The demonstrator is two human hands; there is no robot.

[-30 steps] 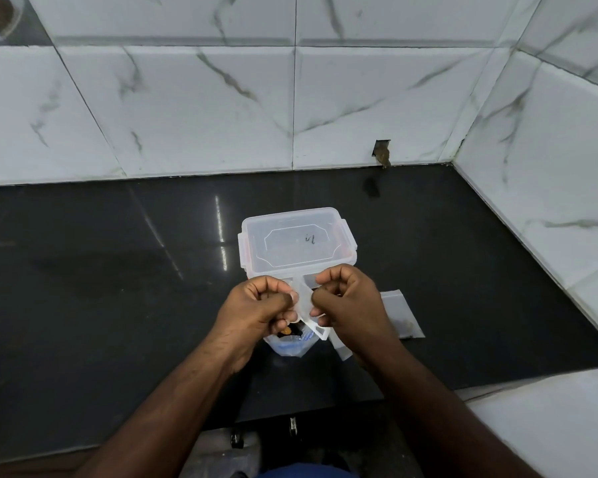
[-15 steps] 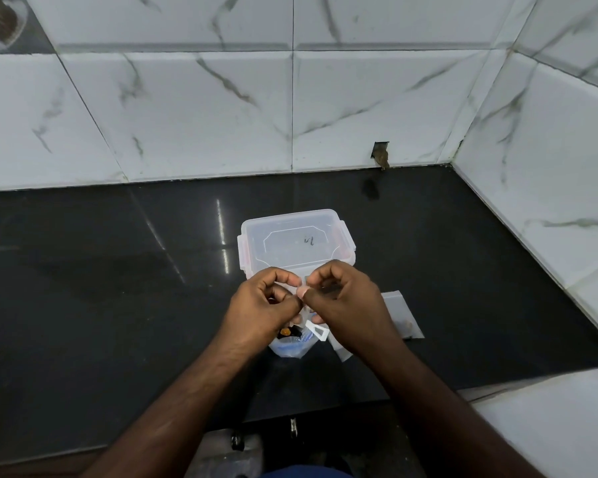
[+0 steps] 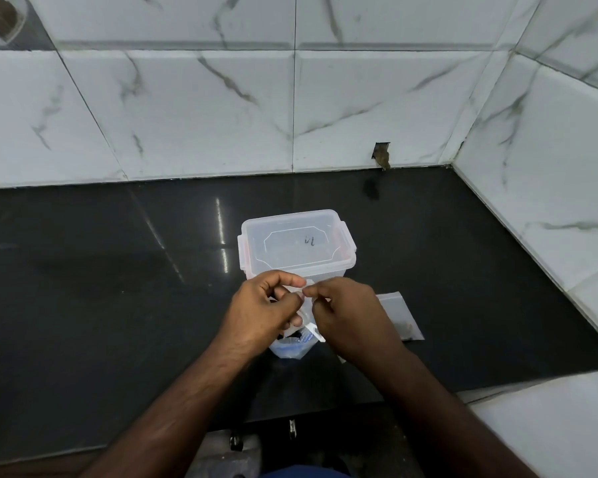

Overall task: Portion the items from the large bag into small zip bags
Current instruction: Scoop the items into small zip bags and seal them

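Both hands, left hand point(image 3: 261, 310) and right hand point(image 3: 347, 313), pinch the top edge of 1 small zip bag point(image 3: 304, 307) held just in front of the lidded container point(image 3: 296, 244); thin film, light, limp, slippery, so grip at the zip strip.

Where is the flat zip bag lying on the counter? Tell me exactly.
In the head view, the flat zip bag lies on the black counter just right of the right hand, near and right of the lidded plastic container.
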